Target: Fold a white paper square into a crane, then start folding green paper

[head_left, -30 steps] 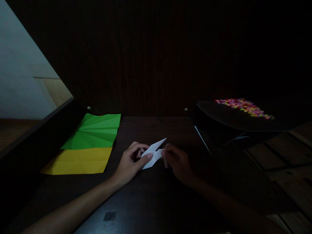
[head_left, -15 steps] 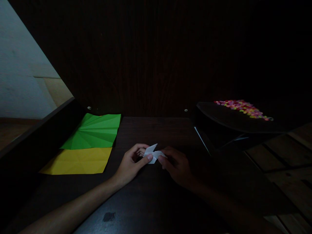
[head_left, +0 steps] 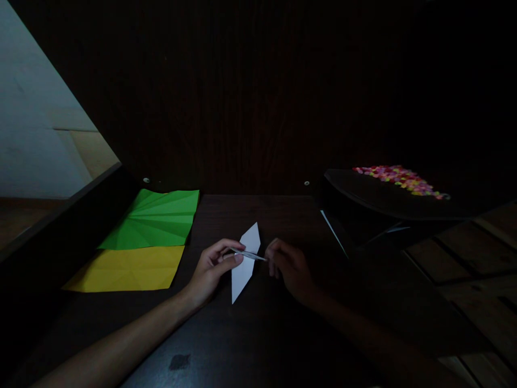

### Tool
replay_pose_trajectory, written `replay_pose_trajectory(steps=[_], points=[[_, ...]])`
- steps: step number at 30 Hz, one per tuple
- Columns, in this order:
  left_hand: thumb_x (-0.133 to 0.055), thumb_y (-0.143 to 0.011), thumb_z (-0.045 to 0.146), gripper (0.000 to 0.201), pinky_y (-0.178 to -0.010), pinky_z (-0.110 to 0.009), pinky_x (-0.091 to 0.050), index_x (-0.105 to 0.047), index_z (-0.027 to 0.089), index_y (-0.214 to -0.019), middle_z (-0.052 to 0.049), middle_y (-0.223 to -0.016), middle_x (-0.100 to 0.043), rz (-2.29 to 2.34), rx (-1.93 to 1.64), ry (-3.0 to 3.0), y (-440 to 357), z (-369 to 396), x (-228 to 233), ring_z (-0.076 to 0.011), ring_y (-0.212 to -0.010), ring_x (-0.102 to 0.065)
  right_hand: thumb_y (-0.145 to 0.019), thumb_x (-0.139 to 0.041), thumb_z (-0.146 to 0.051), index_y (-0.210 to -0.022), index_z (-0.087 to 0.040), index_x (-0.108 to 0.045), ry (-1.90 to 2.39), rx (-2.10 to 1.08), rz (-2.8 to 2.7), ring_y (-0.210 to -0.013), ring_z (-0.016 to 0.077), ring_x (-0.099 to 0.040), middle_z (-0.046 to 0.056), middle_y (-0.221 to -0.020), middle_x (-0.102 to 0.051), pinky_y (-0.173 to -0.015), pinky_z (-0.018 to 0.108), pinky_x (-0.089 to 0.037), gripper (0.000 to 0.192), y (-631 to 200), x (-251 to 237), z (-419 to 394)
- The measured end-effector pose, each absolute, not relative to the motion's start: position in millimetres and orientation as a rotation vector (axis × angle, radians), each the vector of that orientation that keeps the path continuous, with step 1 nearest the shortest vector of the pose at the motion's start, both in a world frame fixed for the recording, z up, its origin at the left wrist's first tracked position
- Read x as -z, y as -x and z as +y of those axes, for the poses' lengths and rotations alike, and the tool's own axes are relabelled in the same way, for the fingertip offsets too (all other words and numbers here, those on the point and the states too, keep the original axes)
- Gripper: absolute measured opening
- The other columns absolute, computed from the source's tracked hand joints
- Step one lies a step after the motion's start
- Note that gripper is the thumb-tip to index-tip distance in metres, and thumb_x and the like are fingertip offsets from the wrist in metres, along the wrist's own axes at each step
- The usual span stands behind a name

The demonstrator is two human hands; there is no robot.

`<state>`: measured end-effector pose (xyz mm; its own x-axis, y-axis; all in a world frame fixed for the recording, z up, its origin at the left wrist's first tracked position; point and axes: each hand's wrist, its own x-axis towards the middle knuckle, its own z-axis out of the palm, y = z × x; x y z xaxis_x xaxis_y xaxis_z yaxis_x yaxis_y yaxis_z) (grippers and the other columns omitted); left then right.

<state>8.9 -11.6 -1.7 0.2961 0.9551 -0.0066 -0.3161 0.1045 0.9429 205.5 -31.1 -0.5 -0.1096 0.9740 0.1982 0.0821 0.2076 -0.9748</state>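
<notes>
While the head view stays dim, I note the white folded paper [head_left: 245, 260] low over the dark table [head_left: 242, 334], between both hands. Left hand [head_left: 212, 268] pinches its left edge; right hand [head_left: 290, 268] pinches the right. Green sheet [head_left: 155, 220] and yellow sheet [head_left: 129, 268] lie well left.

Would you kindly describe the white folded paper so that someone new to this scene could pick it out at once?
Start at the dark wooden table and find the two flat sheets at its left, a green sheet above a yellow sheet. To their right, the left hand and right hand pinch a folded paper between them. It alone is white, narrow, pointed at both ends and held.
</notes>
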Motion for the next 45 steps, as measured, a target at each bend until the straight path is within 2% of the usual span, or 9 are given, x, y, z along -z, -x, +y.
replay_pose_trajectory(steps=[5, 9, 15, 20, 26, 31, 36, 40, 45], points=[[-0.082, -0.070, 0.025, 0.020, -0.063, -0.020, -0.045, -0.072, 0.015, -0.084, -0.002, -0.078, -0.070, 0.734, -1.052, -1.126, -6.7, -12.7, -1.0, -0.0126, -0.069, -0.062, -0.087, -0.052, -0.047, -0.075, -0.020, -0.055, 1.166, -1.306, -1.384, -0.042, 0.0102, -0.047, -0.005, -0.050, -0.050, -0.039, 0.021, -0.033, 0.030, -202.9, 0.7, -26.4], [-0.079, -0.074, 0.028, 0.021, -0.055, -0.019, -0.045, -0.070, 0.015, -0.088, -0.003, -0.074, -0.068, 0.676, -0.984, -1.190, -7.2, -13.5, -0.8, -0.0118, -0.061, -0.061, -0.082, -0.058, -0.046, -0.074, -0.020, -0.054, 1.162, -1.391, -1.409, -0.041, 0.0087, -0.041, -0.007, -0.050, -0.047, -0.041, 0.021, -0.031, 0.027, -200.5, 2.2, -27.3], [-0.081, -0.071, 0.023, 0.042, -0.059, -0.020, -0.049, -0.062, 0.018, -0.109, -0.004, -0.094, -0.067, 0.646, -0.998, -1.142, -9.9, -13.8, 2.6, -0.0128, -0.070, -0.065, -0.078, -0.066, -0.034, -0.066, -0.019, -0.056, 1.174, -1.095, -1.519, -0.060, 0.0106, -0.044, -0.004, -0.065, -0.047, -0.056, 0.023, -0.035, 0.021, -200.9, -1.2, -27.7], [-0.080, -0.072, 0.023, 0.049, -0.062, -0.022, -0.051, -0.055, 0.021, -0.115, -0.002, -0.093, -0.065, 0.686, -0.962, -1.072, -10.7, -13.3, 6.5, -0.0140, -0.072, -0.066, -0.076, -0.068, -0.032, -0.065, -0.018, -0.058, 1.155, -1.022, -1.542, -0.061, 0.0109, -0.043, -0.004, -0.065, -0.045, -0.057, 0.023, -0.035, 0.021, -204.1, 0.1, -26.8], [-0.079, -0.074, 0.022, 0.050, -0.060, -0.021, -0.049, -0.053, 0.019, -0.116, -0.002, -0.089, -0.064, 0.660, -0.904, -1.091, -11.4, -13.3, 8.9, -0.0114, -0.068, -0.063, -0.074, -0.069, -0.044, -0.076, -0.018, -0.059, 1.170, -1.421, -1.378, -0.044, 0.0082, -0.042, -0.005, -0.055, -0.051, -0.042, 0.021, -0.030, 0.028, -203.4, 3.4, -25.4], [-0.082, -0.069, 0.018, 0.055, -0.060, -0.020, -0.048, -0.053, 0.021, -0.116, -0.005, -0.106, -0.061, 0.668, -0.922, -1.172, -11.9, -13.5, 8.9, -0.0064, -0.064, -0.058, -0.073, -0.069, -0.049, -0.073, -0.017, -0.057, 1.193, -1.599, -1.255, -0.037, 0.0064, -0.038, -0.006, -0.050, -0.050, -0.034, 0.018, -0.025, 0.034, -200.1, 3.6, -27.0], [-0.082, -0.071, 0.019, 0.054, -0.059, -0.019, -0.048, -0.054, 0.022, -0.117, -0.005, -0.113, -0.055, 0.705, -0.933, -1.187, -10.9, -13.3, 10.1, -0.0056, -0.065, -0.058, -0.067, -0.076, -0.045, -0.083, -0.019, -0.062, 1.243, -1.632, -1.122, -0.054, 0.0111, -0.055, -0.001, -0.068, -0.062, -0.043, 0.019, -0.040, 0.034, -198.3, -0.9, -30.8], [-0.084, -0.068, 0.020, 0.054, -0.059, -0.019, -0.050, -0.055, 0.021, -0.114, -0.001, -0.102, -0.055, 0.714, -0.942, -1.171, -10.8, -12.0, 10.0, -0.0076, -0.068, -0.061, -0.065, -0.077, -0.046, -0.084, -0.020, -0.065, 1.327, -1.651, -1.087, -0.060, 0.0133, -0.058, 0.002, -0.076, -0.065, -0.048, 0.021, -0.043, 0.035, -200.6, -2.2, -31.8], [-0.083, -0.070, 0.032, 0.046, -0.047, -0.021, -0.053, -0.054, 0.018, -0.102, 0.003, -0.081, -0.057, 0.717, -0.851, -1.133, -10.7, -12.0, 7.5, -0.0101, -0.056, -0.061, -0.072, -0.070, -0.055, -0.073, -0.019, -0.062, 1.300, -1.588, -1.169, -0.051, 0.0113, -0.050, -0.001, -0.059, -0.057, -0.044, 0.021, -0.038, 0.037, -204.8, 4.9, -29.4]])
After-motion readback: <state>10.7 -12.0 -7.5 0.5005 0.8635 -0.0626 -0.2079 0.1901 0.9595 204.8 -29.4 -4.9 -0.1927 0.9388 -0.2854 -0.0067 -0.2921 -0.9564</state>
